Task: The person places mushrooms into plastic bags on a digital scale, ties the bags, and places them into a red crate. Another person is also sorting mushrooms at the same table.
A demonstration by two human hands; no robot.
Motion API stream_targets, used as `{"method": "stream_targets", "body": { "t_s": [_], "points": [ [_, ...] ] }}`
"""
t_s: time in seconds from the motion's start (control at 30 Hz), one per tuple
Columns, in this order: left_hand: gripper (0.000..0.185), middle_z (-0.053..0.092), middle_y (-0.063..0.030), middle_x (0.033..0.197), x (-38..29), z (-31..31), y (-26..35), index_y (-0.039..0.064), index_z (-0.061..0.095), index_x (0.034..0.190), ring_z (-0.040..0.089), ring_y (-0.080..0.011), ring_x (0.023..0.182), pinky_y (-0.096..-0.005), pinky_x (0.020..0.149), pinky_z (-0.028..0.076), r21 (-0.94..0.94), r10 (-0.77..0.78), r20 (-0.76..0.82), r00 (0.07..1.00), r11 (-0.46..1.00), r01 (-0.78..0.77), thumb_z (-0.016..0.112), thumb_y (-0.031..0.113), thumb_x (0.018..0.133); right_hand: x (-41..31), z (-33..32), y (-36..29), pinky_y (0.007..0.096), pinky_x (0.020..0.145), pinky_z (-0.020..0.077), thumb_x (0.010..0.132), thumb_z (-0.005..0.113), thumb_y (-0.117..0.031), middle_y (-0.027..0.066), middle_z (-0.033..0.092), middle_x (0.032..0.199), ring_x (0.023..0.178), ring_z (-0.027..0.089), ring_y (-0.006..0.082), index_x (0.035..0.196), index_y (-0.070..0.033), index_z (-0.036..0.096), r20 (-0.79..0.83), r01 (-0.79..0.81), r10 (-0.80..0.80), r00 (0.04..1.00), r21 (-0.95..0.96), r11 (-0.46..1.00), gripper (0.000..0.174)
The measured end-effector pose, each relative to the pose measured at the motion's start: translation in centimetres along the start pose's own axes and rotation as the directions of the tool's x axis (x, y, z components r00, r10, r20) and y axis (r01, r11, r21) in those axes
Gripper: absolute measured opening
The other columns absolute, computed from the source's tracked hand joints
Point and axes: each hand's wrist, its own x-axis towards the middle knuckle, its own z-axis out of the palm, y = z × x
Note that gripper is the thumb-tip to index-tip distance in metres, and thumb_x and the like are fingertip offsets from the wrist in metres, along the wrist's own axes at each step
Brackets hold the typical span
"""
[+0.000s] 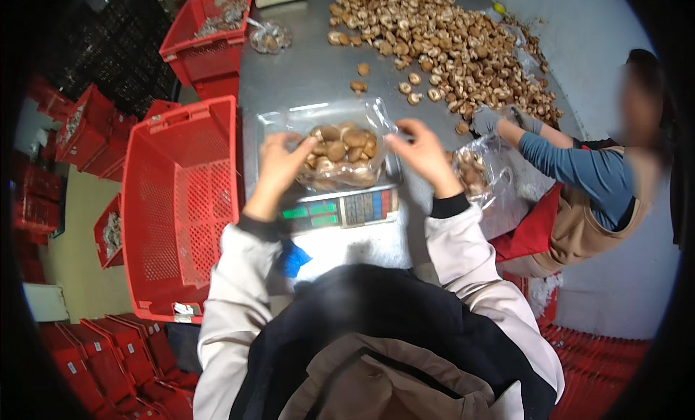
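Note:
A clear plastic bag [347, 173] full of brown shiitake mushrooms [336, 150] lies on the tray of a digital scale [343, 209] before me. On the bag's left side is my left hand [279, 167], its thumb against the plastic near the mushrooms. My right hand [426, 151] pinches the loose plastic on the right side between thumb and fingers. Both hands are slightly blurred. The scale's green displays are lit beside its keypad.
A large red perforated crate [182, 203] stands left of the metal table [304, 67]. A mushroom heap [423, 26] spreads across the back. At right, a co-worker's gloved hands [486, 120] are by another mushroom bag [472, 170]. A filled bag [270, 37] lies at back left.

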Motion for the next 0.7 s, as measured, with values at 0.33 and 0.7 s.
{"method": "stream_targets", "body": {
  "t_s": [0.33, 0.7],
  "points": [
    [0.020, 0.056, 0.0055, 0.072, 2.0, -1.1, 6.9, 0.000, 0.070, 0.088, 0.045, -0.0037, 0.066, -0.0209, 0.059, 0.033, -0.612, -0.085, 0.246, 0.965, 0.759, 0.223, 0.065, 0.019, 0.089, 4.6, 0.7, -4.4, 0.0271, 0.065, 0.0514, 0.092, 0.054, -0.010, 0.0069, 0.066, 0.084, 0.073, 0.064, 0.0146, 0.093, -0.002, 0.062, 0.240, -0.183, 0.025, 0.970, 0.664, 0.725, 0.012],
    [0.031, 0.061, -0.0080, 0.094, -0.4, 3.7, 0.9, 0.002, 0.056, 0.103, 0.059, -0.0141, 0.082, -0.0234, 0.067, 0.048, -0.877, -0.022, 0.432, 0.902, 0.223, 0.425, 0.044, 0.030, 0.099, 4.4, 2.9, -5.4, 0.0313, 0.070, 0.0517, 0.080, 0.065, -0.015, 0.0107, 0.070, 0.086, 0.080, 0.066, 0.0200, 0.095, 0.000, 0.068, 0.494, 0.228, -0.339, 0.801, 0.272, 0.935, 0.021]
  ]
}}
